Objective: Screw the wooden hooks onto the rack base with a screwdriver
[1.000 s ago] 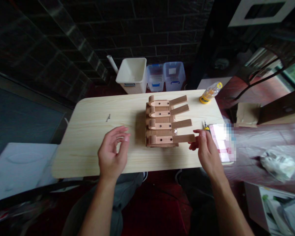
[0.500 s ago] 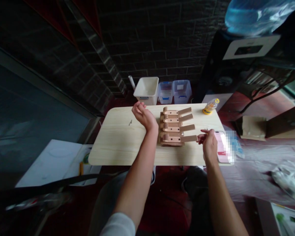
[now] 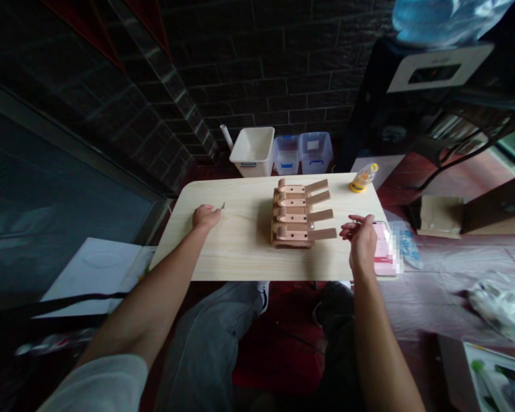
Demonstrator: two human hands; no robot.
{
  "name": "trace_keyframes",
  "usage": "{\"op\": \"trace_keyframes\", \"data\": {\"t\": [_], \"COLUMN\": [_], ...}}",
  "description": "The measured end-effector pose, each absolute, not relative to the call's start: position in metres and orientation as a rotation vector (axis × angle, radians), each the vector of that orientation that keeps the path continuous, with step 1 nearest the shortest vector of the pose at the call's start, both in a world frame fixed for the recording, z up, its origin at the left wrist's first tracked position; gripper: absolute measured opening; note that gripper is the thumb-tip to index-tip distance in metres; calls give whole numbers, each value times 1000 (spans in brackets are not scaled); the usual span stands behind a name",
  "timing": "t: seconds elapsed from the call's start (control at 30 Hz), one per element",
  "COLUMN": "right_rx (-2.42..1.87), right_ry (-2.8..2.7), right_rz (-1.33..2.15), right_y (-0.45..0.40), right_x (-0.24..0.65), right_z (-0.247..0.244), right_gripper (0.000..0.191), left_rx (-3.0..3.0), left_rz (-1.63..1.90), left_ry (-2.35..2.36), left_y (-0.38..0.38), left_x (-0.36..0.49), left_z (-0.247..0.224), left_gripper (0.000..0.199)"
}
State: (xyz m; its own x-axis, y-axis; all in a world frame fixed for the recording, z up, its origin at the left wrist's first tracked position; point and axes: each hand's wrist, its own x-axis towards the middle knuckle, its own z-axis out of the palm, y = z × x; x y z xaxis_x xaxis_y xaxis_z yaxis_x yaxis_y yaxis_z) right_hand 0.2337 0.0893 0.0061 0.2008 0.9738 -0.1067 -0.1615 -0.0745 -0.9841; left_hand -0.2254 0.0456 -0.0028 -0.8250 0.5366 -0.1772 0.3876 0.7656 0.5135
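Note:
At the left part of the pale wooden table (image 3: 240, 260), my left hand (image 3: 206, 217) is closed, its fingertips at a small metal piece (image 3: 223, 205) that sticks out past them. My right hand (image 3: 360, 243) hovers by the table's right end, fingers apart and loosely bent, holding nothing. Between the hands stands a wooden piece (image 3: 292, 218) with several parallel arms; each bears dark round spots and a flat slat pointing right. A phone (image 3: 383, 252) with a pink screen lies beside my right hand, partly covered by it.
A clear bottle with yellow cap and base (image 3: 363, 178) stands at the back right corner. Beyond the table are a white bin (image 3: 253, 151) and two clear plastic boxes (image 3: 315, 151). A water dispenser (image 3: 381, 109) rises at the right; a cardboard box (image 3: 440, 214) sits on the floor.
My left hand has moved left and down, from beside the wooden piece to the small metal piece. My right hand stays near the phone. The view has shifted slightly.

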Motion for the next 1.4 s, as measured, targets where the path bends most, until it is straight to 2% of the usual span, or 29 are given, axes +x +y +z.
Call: {"op": "trace_keyframes", "data": {"t": [0.13,0.3,0.57,0.67,0.83,0.97,1.17,1.23,1.4], "right_rx": [-1271,-1268,-1419,-1456,-1495,-1501,-1523,-1541,-1589], "right_ry": [-875,-859,-973,-1034,-1275,-1518,-1750,-1811,-1910], "right_rz": [1174,1169,1100,1069,991,799,544,483,378], "right_y": [90,90,88,87,89,91,81,74,65], "right_x": [238,241,243,246,248,242,239,241,245], "right_z": [6,6,-2,-9,-19,-24,-34,-39,-47], "right_gripper": [72,70,71,67,47,35,43,45,49], "left_rx": [806,878,808,761,808,910,1010,1053,1107], "left_rz": [520,442,425,568,993,1358,1677,1868,1898], "left_ry": [2647,2702,2746,2787,2741,2559,2237,1946,1688], "left_y": [48,55,49,43,45,59,60,54,40], "left_x": [-233,-231,-224,-220,-210,-190,-143,-126,-97], "left_z": [-13,-17,-18,-18,-2,17,50,62,83], "left_gripper": [40,25,36,32,8,12,17,17,26]}}
